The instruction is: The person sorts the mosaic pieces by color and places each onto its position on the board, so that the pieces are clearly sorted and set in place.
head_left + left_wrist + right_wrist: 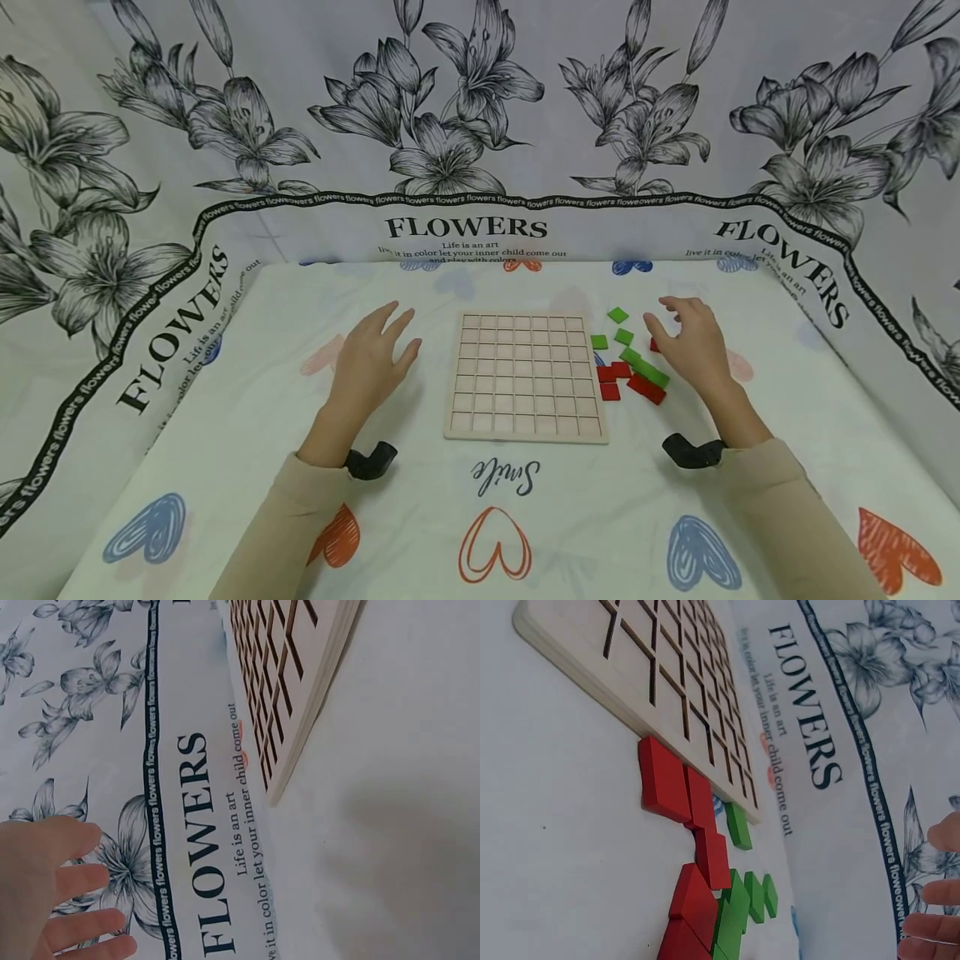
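Observation:
A square wooden grid board (526, 377) with square recesses lies flat on the cloth between the two hands. To its right is a loose cluster of small tiles, among them red tiles (662, 784) and green tiles (649, 372). My left hand (370, 358) hovers left of the board with fingers spread, holding nothing. On the other side, my right hand (692, 342) is held over the cloth just right of the tiles, fingers relaxed. One red tile (654, 344) is partly hidden behind its thumb. In the right wrist view some red tiles sit right beside the board's edge.
A white cloth with hearts and the word Smile (506, 477) covers the table. Behind and at both sides hangs a flower-printed curtain (465, 108). Black straps with camera mounts (371, 460) are on both wrists.

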The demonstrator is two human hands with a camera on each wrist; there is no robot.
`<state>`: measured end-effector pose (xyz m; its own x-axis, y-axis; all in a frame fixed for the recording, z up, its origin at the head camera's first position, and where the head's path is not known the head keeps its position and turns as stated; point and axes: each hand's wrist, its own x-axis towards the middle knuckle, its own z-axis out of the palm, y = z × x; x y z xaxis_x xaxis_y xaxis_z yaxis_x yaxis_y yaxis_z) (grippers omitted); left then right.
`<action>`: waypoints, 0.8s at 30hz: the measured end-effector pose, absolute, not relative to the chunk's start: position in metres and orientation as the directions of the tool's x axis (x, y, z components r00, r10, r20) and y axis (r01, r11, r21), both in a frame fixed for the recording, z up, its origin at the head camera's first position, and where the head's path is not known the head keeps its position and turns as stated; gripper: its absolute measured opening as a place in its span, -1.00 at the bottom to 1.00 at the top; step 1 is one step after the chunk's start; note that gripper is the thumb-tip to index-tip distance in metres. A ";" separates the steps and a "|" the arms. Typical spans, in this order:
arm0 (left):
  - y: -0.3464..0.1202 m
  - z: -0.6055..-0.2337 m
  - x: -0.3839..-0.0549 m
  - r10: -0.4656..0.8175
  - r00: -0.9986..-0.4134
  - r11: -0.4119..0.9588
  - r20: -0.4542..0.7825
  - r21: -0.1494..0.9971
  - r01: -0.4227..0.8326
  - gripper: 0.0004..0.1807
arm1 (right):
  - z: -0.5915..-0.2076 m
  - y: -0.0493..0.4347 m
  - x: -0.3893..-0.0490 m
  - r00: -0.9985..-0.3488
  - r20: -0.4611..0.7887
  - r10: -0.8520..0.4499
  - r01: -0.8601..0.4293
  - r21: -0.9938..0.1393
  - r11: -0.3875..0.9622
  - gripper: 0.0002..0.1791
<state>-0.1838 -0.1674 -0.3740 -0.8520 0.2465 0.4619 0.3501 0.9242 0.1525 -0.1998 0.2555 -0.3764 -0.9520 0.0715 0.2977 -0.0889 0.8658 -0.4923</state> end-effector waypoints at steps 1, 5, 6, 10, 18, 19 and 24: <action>-0.166 -0.375 -0.181 0.254 -0.845 0.917 0.472 0.161 0.365 -0.50 | -0.376 0.256 -0.198 -0.951 0.302 0.070 -0.096 -0.500 0.861 -0.48; -0.162 -0.377 -0.172 0.270 -0.849 0.900 0.455 0.193 0.390 -0.51 | -0.377 0.257 -0.193 -0.946 0.320 0.059 -0.121 -0.516 0.848 -0.54; -0.161 -0.377 -0.169 0.275 -0.854 0.897 0.442 0.202 0.394 -0.51 | -0.377 0.257 -0.192 -0.946 0.321 0.057 -0.126 -0.520 0.845 -0.55; -0.156 -0.379 -0.160 0.312 -0.860 0.887 0.403 0.200 0.416 -0.51 | -0.378 0.260 -0.186 -0.946 0.322 0.042 -0.148 -0.542 0.828 -0.58; -0.139 -0.391 -0.141 0.422 -0.834 0.842 0.356 0.188 0.506 -0.53 | -0.388 0.267 -0.172 -0.956 0.293 0.016 -0.168 -0.591 0.789 -0.64; -0.138 -0.392 -0.139 0.437 -0.828 0.832 0.352 0.191 0.520 -0.53 | -0.390 0.268 -0.171 -0.956 0.292 0.013 -0.171 -0.597 0.784 -0.66; -0.129 -0.400 -0.131 0.492 -0.804 0.798 0.335 0.197 0.570 -0.56 | -0.396 0.272 -0.164 -0.959 0.285 0.000 -0.182 -0.611 0.770 -0.69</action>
<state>-0.1310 -0.1285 -0.3995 -0.8039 0.4915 0.3349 0.5699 0.7977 0.1972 -0.1642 0.2717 -0.3960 -0.9585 -0.0003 0.2850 -0.1819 0.7703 -0.6111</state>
